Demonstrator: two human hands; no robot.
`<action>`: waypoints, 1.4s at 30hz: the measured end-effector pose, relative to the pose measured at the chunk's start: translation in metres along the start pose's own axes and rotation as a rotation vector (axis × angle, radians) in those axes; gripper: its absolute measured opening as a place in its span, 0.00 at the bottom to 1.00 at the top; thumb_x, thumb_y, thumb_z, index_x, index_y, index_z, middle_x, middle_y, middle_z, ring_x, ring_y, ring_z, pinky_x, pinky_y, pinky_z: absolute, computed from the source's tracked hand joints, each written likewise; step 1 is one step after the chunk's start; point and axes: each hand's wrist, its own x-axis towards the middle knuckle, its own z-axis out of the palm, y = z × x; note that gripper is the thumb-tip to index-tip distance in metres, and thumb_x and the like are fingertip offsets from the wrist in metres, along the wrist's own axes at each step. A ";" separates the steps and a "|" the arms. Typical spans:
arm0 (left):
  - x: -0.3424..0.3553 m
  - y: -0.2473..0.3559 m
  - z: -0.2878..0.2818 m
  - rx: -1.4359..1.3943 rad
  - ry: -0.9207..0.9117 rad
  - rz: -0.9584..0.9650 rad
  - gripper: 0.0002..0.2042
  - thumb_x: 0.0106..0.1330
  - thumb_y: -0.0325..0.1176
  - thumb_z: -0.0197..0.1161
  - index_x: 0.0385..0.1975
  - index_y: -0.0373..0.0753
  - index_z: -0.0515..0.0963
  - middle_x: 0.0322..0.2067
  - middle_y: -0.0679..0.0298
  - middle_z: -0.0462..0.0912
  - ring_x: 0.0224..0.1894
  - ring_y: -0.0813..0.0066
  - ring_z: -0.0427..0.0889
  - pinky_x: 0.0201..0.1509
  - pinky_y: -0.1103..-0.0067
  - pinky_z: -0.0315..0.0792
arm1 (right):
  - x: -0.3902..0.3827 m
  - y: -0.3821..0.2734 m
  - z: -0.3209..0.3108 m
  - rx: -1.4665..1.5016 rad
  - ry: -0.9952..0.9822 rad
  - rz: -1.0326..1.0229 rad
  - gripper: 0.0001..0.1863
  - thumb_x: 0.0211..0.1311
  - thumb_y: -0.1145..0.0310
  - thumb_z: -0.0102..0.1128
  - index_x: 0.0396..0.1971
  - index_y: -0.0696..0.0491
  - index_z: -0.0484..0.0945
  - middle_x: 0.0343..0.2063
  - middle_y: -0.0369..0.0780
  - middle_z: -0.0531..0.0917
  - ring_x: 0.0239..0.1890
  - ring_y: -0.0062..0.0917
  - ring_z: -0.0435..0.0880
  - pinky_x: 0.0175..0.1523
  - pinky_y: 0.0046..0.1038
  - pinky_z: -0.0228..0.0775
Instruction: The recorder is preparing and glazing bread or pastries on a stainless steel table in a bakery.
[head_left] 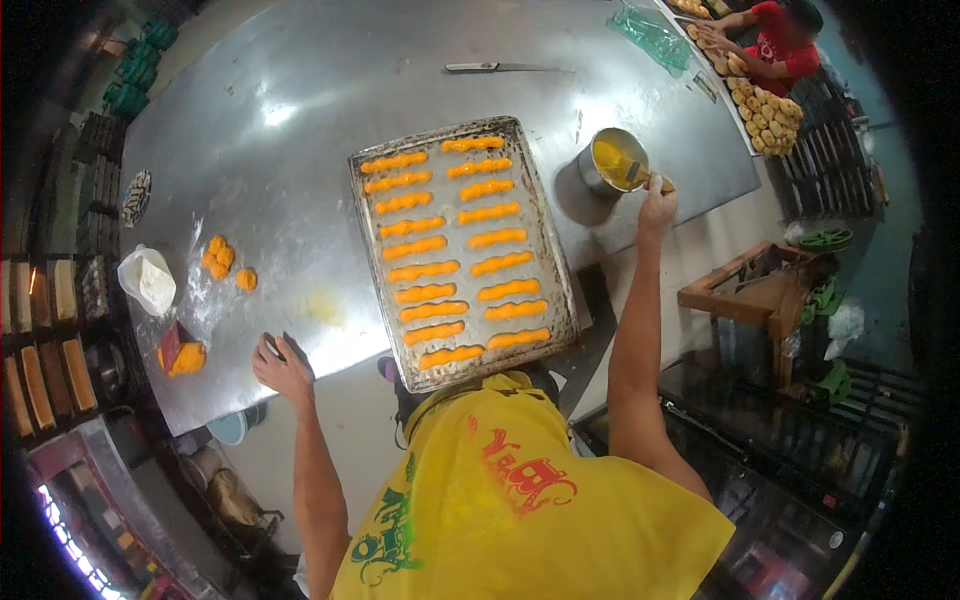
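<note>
While the table (300, 190) gleams, the right hand (657, 207) grips a brush (634, 172) at two o'clock; left hand (284, 374), eight o'clock, grip unclear.

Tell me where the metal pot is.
In the head view, the metal pot stands on the table, right of the baking tray, beside the person's right hand.

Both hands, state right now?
Left hand: at the table's edge; open or closed can't be told.
Right hand: closed, holding a brush at the pot's mouth.
</note>
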 end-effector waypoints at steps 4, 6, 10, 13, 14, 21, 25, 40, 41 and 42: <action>-0.002 -0.003 -0.002 0.027 -0.007 -0.010 0.23 0.77 0.48 0.51 0.60 0.37 0.75 0.55 0.47 0.74 0.60 0.47 0.70 0.66 0.57 0.61 | -0.016 -0.020 -0.011 0.349 0.105 0.454 0.16 0.73 0.55 0.57 0.35 0.53 0.82 0.27 0.34 0.83 0.20 0.14 0.72 0.23 0.22 0.62; 0.001 0.000 -0.001 0.012 -0.022 0.001 0.23 0.77 0.48 0.51 0.60 0.37 0.75 0.55 0.47 0.74 0.60 0.47 0.70 0.66 0.57 0.61 | -0.023 -0.044 -0.023 0.457 0.138 0.502 0.16 0.73 0.54 0.57 0.35 0.52 0.82 0.26 0.33 0.82 0.19 0.13 0.69 0.20 0.21 0.56; 0.002 0.001 0.003 0.030 -0.011 0.012 0.23 0.77 0.49 0.51 0.60 0.37 0.75 0.55 0.47 0.74 0.60 0.47 0.70 0.66 0.57 0.61 | -0.048 -0.065 -0.020 0.497 -0.021 0.482 0.16 0.74 0.51 0.56 0.37 0.48 0.80 0.26 0.29 0.78 0.20 0.11 0.68 0.21 0.19 0.54; 0.000 0.003 0.000 0.021 -0.042 -0.024 0.24 0.77 0.50 0.51 0.60 0.37 0.75 0.55 0.46 0.74 0.60 0.46 0.70 0.66 0.57 0.61 | -0.114 -0.114 0.008 0.526 -0.263 0.382 0.14 0.73 0.51 0.58 0.38 0.47 0.81 0.27 0.29 0.77 0.25 0.12 0.70 0.29 0.19 0.59; 0.001 0.003 0.001 0.017 -0.033 -0.011 0.24 0.77 0.50 0.51 0.59 0.37 0.75 0.55 0.46 0.74 0.60 0.46 0.70 0.66 0.57 0.61 | -0.133 -0.105 0.020 0.568 -0.379 0.333 0.15 0.73 0.51 0.59 0.39 0.48 0.81 0.27 0.29 0.77 0.26 0.12 0.71 0.31 0.19 0.61; -0.001 -0.014 0.006 0.027 0.013 0.001 0.24 0.76 0.50 0.51 0.59 0.36 0.76 0.54 0.46 0.75 0.59 0.46 0.71 0.64 0.56 0.62 | -0.148 -0.100 0.007 0.086 -0.369 0.245 0.19 0.75 0.59 0.55 0.38 0.62 0.82 0.30 0.41 0.84 0.35 0.25 0.80 0.43 0.31 0.72; 0.003 0.000 0.002 0.015 -0.003 -0.018 0.24 0.76 0.49 0.53 0.59 0.36 0.76 0.55 0.47 0.74 0.60 0.46 0.70 0.65 0.56 0.61 | -0.145 -0.133 0.010 0.375 -0.399 0.190 0.16 0.75 0.57 0.59 0.40 0.55 0.84 0.32 0.34 0.83 0.35 0.15 0.76 0.40 0.21 0.69; 0.002 -0.007 0.005 0.019 0.030 -0.015 0.22 0.75 0.46 0.53 0.59 0.38 0.75 0.55 0.47 0.75 0.59 0.46 0.71 0.65 0.56 0.61 | -0.229 -0.228 0.061 0.148 -0.865 0.183 0.19 0.73 0.55 0.58 0.41 0.58 0.84 0.29 0.48 0.86 0.31 0.38 0.85 0.41 0.39 0.76; 0.005 -0.004 0.006 -0.016 0.013 -0.018 0.22 0.75 0.46 0.53 0.59 0.37 0.75 0.56 0.47 0.75 0.60 0.46 0.71 0.66 0.56 0.60 | -0.239 -0.223 0.067 0.057 -0.917 0.032 0.19 0.73 0.55 0.58 0.41 0.58 0.84 0.28 0.46 0.86 0.30 0.35 0.85 0.39 0.38 0.76; 0.004 -0.006 0.006 -0.017 0.014 -0.027 0.22 0.75 0.46 0.53 0.59 0.37 0.75 0.56 0.47 0.75 0.60 0.46 0.71 0.66 0.56 0.60 | -0.249 -0.212 0.072 -0.029 -0.969 -0.121 0.18 0.73 0.56 0.57 0.40 0.58 0.84 0.28 0.43 0.86 0.28 0.33 0.84 0.37 0.36 0.75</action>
